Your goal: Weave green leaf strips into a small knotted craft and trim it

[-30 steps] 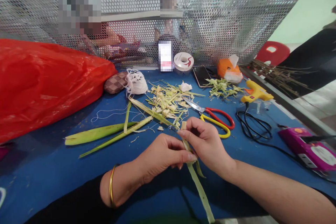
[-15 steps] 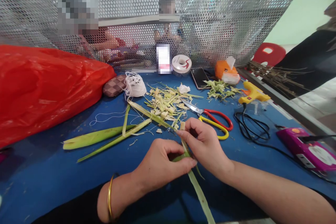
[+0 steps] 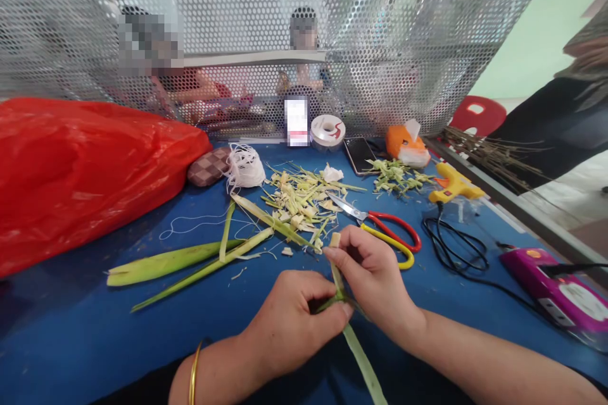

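A long green leaf strip (image 3: 360, 354) runs from between my hands down toward the bottom edge. My left hand (image 3: 299, 310) pinches it at a folded or crossed spot. Just above, my right hand (image 3: 373, 275) grips the strip's pale upper end between thumb and fingers. Scissors (image 3: 389, 231) with one red and one yellow handle lie beyond my right hand. A pile of cut leaf bits (image 3: 301, 196) sits ahead of the hands. Green leaves (image 3: 166, 264) lie to the left, near a bundle of white string (image 3: 245, 168).
A red plastic bag (image 3: 90, 183) fills the left side. At the right are a yellow glue gun (image 3: 456, 183), its black cord and a purple power strip (image 3: 553, 285). Phones, a ribbon spool (image 3: 327, 131) and a perforated metal screen (image 3: 380, 31) stand behind. A person stands at far right.
The view has tilted slightly, so the table items appear lower. Both hands keep their hold on the strip, with little movement between them.
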The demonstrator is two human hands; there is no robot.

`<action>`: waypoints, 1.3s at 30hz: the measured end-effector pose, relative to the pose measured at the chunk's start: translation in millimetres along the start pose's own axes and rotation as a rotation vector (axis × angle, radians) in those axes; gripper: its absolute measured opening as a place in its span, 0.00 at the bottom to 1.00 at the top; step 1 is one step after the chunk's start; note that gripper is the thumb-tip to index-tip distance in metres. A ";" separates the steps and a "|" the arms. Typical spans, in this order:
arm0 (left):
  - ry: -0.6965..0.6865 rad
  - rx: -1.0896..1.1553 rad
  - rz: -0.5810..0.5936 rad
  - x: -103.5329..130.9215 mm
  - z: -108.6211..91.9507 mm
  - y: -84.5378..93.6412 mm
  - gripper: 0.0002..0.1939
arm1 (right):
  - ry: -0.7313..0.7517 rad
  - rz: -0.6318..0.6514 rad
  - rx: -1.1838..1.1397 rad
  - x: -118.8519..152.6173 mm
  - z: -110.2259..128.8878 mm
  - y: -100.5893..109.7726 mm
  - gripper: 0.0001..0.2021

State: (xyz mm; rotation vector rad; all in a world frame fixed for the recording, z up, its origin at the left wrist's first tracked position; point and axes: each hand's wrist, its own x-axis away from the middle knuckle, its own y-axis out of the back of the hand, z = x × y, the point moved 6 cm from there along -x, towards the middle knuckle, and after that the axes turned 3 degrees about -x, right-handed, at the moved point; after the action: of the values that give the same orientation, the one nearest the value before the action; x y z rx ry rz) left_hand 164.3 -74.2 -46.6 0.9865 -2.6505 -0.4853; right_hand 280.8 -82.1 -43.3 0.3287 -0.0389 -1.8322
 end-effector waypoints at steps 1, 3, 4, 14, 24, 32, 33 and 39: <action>-0.016 -0.017 -0.008 0.1 0.0 -0.3 0.17 | -0.003 -0.008 -0.004 0.4 -0.3 -0.2 0.13; -0.037 -0.046 -0.030 0.1 0.5 -0.3 0.17 | -0.014 -0.025 -0.021 -0.1 -0.8 -0.3 0.13; -0.041 -0.055 -0.049 -0.1 1.0 0.6 0.17 | -0.022 -0.030 -0.037 -1.2 -0.8 -0.1 0.13; 0.217 0.371 -0.050 -5.3 16.2 10.5 0.18 | -0.274 0.341 -0.329 -11.1 -0.3 -9.0 0.14; 0.454 0.833 -0.082 -0.7 32.3 -2.3 0.10 | -0.418 0.331 -0.548 -4.5 -12.2 -19.8 0.13; 0.369 0.611 0.001 -1.7 22.2 2.2 0.10 | -0.220 0.212 -0.371 -2.4 -3.6 -12.9 0.11; 0.365 0.594 0.020 -1.5 21.1 1.8 0.10 | -0.204 0.201 -0.349 -2.0 -3.3 -12.1 0.11; 0.349 0.547 0.036 -1.7 18.8 -0.4 0.10 | -0.118 0.159 -0.236 0.7 0.4 -9.0 0.11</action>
State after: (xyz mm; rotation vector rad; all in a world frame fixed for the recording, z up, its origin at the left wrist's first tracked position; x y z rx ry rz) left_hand 158.9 -69.2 -64.1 1.0408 -2.5059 0.4139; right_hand 272.2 -80.2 -44.8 0.0497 0.0680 -1.6763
